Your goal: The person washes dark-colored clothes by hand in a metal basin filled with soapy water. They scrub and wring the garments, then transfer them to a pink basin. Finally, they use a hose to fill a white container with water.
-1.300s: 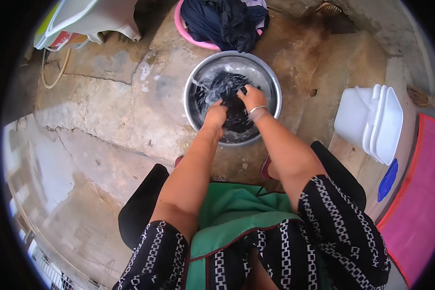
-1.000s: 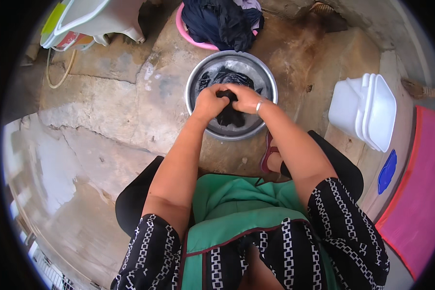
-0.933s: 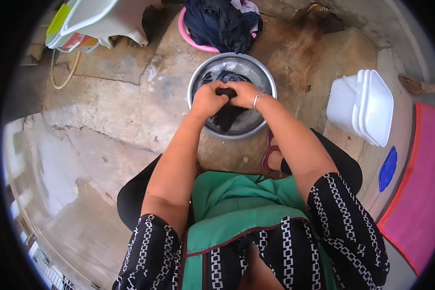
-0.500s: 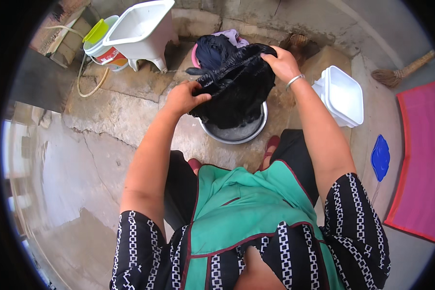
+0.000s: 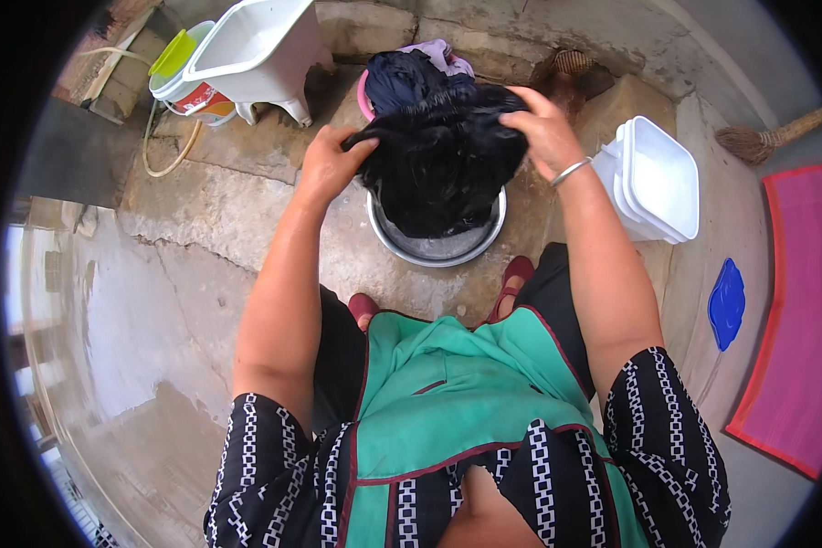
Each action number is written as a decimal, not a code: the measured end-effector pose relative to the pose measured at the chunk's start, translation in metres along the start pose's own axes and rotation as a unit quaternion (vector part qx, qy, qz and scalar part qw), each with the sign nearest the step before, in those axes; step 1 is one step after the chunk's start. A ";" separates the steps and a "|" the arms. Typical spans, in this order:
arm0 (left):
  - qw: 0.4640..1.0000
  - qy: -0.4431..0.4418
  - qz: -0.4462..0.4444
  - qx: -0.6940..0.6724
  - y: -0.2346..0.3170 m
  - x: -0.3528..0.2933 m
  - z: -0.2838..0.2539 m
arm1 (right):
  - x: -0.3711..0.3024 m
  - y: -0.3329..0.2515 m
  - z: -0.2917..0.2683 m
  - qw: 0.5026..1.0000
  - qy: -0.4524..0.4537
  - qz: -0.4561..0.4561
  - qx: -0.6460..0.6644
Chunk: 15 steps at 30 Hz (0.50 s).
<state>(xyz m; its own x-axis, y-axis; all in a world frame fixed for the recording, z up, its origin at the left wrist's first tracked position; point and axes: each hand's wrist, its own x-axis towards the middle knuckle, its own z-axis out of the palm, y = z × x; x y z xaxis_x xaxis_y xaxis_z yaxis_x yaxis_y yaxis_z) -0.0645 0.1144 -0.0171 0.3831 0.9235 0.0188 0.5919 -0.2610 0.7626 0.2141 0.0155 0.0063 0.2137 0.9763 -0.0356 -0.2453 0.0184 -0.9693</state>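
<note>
A wet-looking black garment (image 5: 440, 169) hangs stretched between my two hands. My left hand (image 5: 331, 161) pinches its left upper edge between thumb and fingers. Its right upper edge is gripped by my right hand (image 5: 544, 133), which has a bangle at the wrist. The garment's lower part hangs over a round metal basin (image 5: 470, 251) on the ground and hides much of its inside. Just behind, dark cloth (image 5: 406, 82) and a lilac cloth (image 5: 447, 57) lie heaped in a pink tub (image 5: 365, 97), partly covered by the garment.
At the far left stand a white laundry sink (image 5: 274, 68) and a bucket (image 5: 212, 100) with a hose (image 5: 169, 171). To the right are a white square container (image 5: 658, 178), a straw broom (image 5: 749, 143), a blue lid-like object (image 5: 726, 304) and a pink mat (image 5: 799, 320). The concrete floor (image 5: 192, 237) is cracked and wet.
The garment has come closer to level, its left side rising and its right side dropping. My left hand has moved up and left; my right hand has shifted slightly right and down.
</note>
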 end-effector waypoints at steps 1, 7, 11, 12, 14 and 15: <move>0.997 0.008 0.066 -0.028 0.006 0.002 0.008 | 0.001 0.002 0.017 0.998 -0.052 -0.018 -0.044; 0.970 -0.031 0.135 -0.200 0.052 -0.009 0.029 | 0.004 0.027 0.067 0.854 -0.035 -0.100 -0.509; 0.891 -0.031 -0.123 -0.435 0.044 -0.005 0.011 | 0.023 0.037 0.054 0.857 0.052 -0.174 -0.482; 0.839 -0.035 -0.213 -0.500 0.030 -0.003 0.017 | 0.022 0.031 0.058 0.862 0.063 -0.206 -0.458; 0.737 -0.044 -0.342 -0.581 0.011 -0.010 0.046 | 0.025 0.027 0.059 0.857 0.109 -0.251 -0.436; 0.689 -0.077 -0.347 -0.631 0.001 -0.018 0.069 | 0.026 0.031 0.054 0.906 0.068 -0.188 -0.373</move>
<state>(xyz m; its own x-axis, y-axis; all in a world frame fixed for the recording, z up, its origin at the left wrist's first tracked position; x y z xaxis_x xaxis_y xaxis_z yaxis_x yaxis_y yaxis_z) -0.0221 0.0782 -0.0610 0.4470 0.6359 -0.6291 -0.3813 0.7716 0.5091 0.1610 0.0532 -0.0116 0.2756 0.8947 0.3516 0.5663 0.1445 -0.8115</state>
